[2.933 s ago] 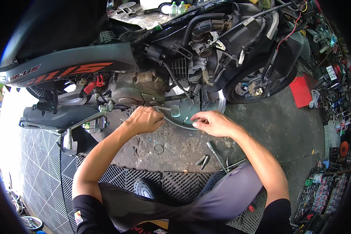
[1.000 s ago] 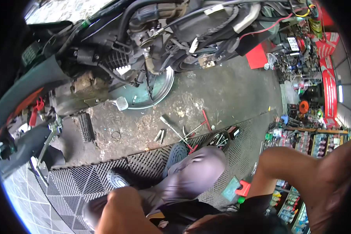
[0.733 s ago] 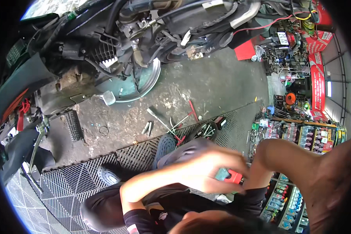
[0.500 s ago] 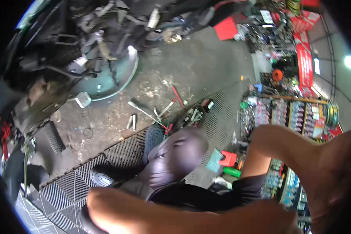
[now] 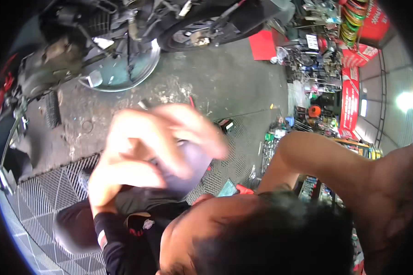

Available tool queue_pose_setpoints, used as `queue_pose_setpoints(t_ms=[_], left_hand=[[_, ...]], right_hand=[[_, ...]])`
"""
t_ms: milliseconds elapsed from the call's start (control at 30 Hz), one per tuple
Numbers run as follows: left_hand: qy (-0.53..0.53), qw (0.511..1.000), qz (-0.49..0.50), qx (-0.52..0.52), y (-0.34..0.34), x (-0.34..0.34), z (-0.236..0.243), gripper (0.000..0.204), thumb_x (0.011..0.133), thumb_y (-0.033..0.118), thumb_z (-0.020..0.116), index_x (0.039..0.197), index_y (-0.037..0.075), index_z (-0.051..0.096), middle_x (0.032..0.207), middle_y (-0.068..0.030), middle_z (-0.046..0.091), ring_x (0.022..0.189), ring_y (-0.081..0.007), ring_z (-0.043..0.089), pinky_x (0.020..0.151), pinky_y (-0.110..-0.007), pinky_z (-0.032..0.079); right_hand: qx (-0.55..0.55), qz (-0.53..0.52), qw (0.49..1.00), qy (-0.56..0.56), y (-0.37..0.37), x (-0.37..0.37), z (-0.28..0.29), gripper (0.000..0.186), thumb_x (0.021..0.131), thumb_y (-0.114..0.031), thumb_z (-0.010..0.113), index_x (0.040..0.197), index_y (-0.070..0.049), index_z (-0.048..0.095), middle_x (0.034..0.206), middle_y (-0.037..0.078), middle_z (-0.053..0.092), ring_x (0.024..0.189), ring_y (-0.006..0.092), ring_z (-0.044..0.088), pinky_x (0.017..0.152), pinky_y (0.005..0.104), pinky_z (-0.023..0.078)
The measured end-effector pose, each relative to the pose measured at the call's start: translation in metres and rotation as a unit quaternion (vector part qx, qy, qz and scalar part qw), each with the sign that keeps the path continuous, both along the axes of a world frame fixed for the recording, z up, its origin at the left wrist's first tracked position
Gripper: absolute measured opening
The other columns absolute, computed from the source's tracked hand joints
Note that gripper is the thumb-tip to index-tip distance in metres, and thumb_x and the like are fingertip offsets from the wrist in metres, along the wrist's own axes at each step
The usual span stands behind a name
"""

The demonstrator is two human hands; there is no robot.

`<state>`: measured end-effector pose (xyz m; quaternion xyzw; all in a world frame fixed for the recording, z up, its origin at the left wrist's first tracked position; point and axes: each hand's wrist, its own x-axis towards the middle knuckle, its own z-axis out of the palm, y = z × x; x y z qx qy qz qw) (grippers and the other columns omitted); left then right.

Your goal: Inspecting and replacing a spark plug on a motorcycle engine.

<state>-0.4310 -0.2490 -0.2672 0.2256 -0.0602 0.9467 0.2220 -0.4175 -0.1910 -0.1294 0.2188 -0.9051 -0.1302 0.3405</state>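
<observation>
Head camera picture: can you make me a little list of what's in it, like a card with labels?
place: workshop with a concrete floor
left hand: blurred left hand raised near the camera, fingers spread, holding nothing visible
right hand: out of view; only the raised right arm shows
vehicle: motorbike, partly stripped
under it: round metal pan
floor mat: grid-pattern mat
far side: cluttered shelves

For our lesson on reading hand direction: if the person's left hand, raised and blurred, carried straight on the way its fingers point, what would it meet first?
The left hand is motion-blurred, fingers pointing right. That way lies the person's own raised right forearm. Depth is unclear, so it might pass in front of it.
</observation>
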Motion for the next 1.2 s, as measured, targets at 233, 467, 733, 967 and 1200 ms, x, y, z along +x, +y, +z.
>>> queue_pose_setpoints(t_ms=[233, 467, 733, 967, 1200], left_hand=[[0.174, 0.965, 0.028, 0.193, 0.041, 0.018, 0.02, 0.01, 0.093, 0.014, 0.062, 0.102, 0.012, 0.058, 0.091, -0.0148, 0.06, 0.078, -0.033, 0.061, 0.071, -0.048, 0.052], [0.032, 0.956, -0.063, 0.285, 0.099, 0.059, -0.007, 0.016, 0.093, 0.016, 0.063, 0.106, 0.011, 0.056, 0.096, -0.0139, 0.06, 0.083, -0.0319, 0.06, 0.075, -0.046, 0.051], [-0.449, 0.815, -0.158, 0.33, 0.077, 0.216, 0.036, 0.022, 0.093, 0.018, 0.063, 0.112, 0.011, 0.054, 0.102, -0.0128, 0.06, 0.089, -0.0307, 0.059, 0.079, -0.045, 0.051], [-0.531, 0.708, -0.178, 0.431, 0.12, 0.265, 0.017, 0.027, 0.093, 0.02, 0.063, 0.116, 0.01, 0.053, 0.107, -0.0118, 0.059, 0.094, -0.0297, 0.058, 0.083, -0.043, 0.05], [-0.478, 0.716, -0.252, 0.441, 0.1, 0.291, -0.007, 0.033, 0.094, 0.022, 0.063, 0.121, 0.01, 0.051, 0.112, -0.0109, 0.059, 0.099, -0.0286, 0.058, 0.087, -0.041, 0.049]], right_hand=[[-0.017, -0.031, 0.999, -0.016, 0.001, 0.029, -0.01, 0.047, 0.08, -0.003, 0.061, 0.126, -0.011, 0.052, 0.118, 0.009, 0.056, 0.099, 0.0227, 0.058, 0.083, 0.0343, 0.046], [0.023, -0.127, 0.99, -0.064, 0.045, 0.05, -0.044, 0.044, 0.081, -0.006, 0.06, 0.125, -0.011, 0.054, 0.119, 0.01, 0.058, 0.102, 0.0238, 0.059, 0.085, 0.0355, 0.047], [0.064, -0.325, 0.848, -0.413, 0.029, 0.134, -0.046, 0.042, 0.083, -0.01, 0.06, 0.125, -0.011, 0.057, 0.121, 0.011, 0.059, 0.105, 0.025, 0.061, 0.089, 0.0369, 0.048], [0.155, -0.36, 0.819, -0.419, 0.075, 0.174, -0.081, 0.04, 0.084, -0.013, 0.059, 0.124, -0.011, 0.059, 0.122, 0.012, 0.061, 0.108, 0.0261, 0.062, 0.092, 0.0381, 0.049], [0.123, -0.396, 0.866, -0.279, 0.061, 0.203, -0.096, 0.039, 0.086, -0.016, 0.059, 0.124, -0.01, 0.062, 0.123, 0.013, 0.062, 0.11, 0.0272, 0.063, 0.095, 0.0393, 0.05]])
